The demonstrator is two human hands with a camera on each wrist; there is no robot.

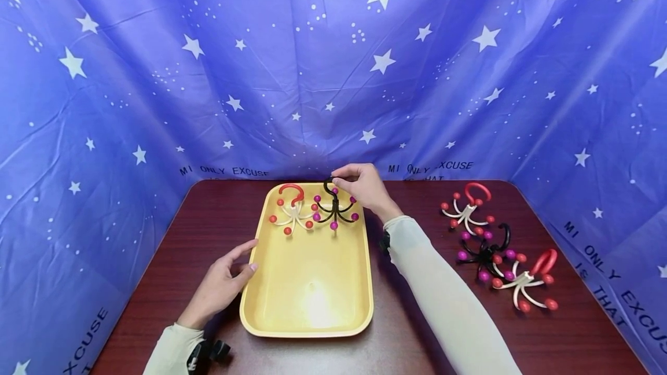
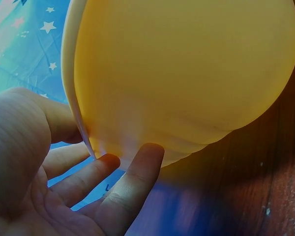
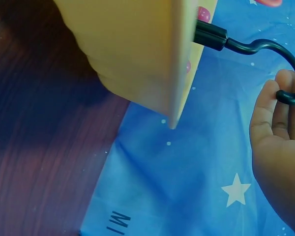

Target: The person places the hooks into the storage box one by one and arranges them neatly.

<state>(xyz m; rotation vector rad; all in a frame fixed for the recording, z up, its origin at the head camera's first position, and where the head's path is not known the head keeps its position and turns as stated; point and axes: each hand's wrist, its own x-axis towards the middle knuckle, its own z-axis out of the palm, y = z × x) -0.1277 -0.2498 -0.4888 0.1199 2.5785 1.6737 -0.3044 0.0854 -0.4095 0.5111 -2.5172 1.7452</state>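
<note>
My right hand [image 1: 367, 187] pinches the hooked handle of a black claw massager [image 1: 334, 208] whose legs end in magenta balls. Its legs are over the far right corner of the yellow tray [image 1: 307, 282]; whether they touch the bottom cannot be told. In the right wrist view the fingers [image 3: 285, 110] curl at the tip of the black hook [image 3: 265, 45]. Beside it, inside the tray, stands a white massager [image 1: 294, 213] with a red hook and red balls. My left hand [image 1: 221, 285] holds the tray's left rim, thumb over it and fingers [image 2: 123, 196] against the outer wall.
Right of the tray on the dark wood table [image 1: 417, 317] are two white massagers with red hooks, one farther back [image 1: 467, 211] and one nearer [image 1: 526, 282]. A black massager [image 1: 487, 254] stands between them, touching or overlapping the nearer one. A blue star-patterned curtain [image 1: 333, 74] surrounds the table.
</note>
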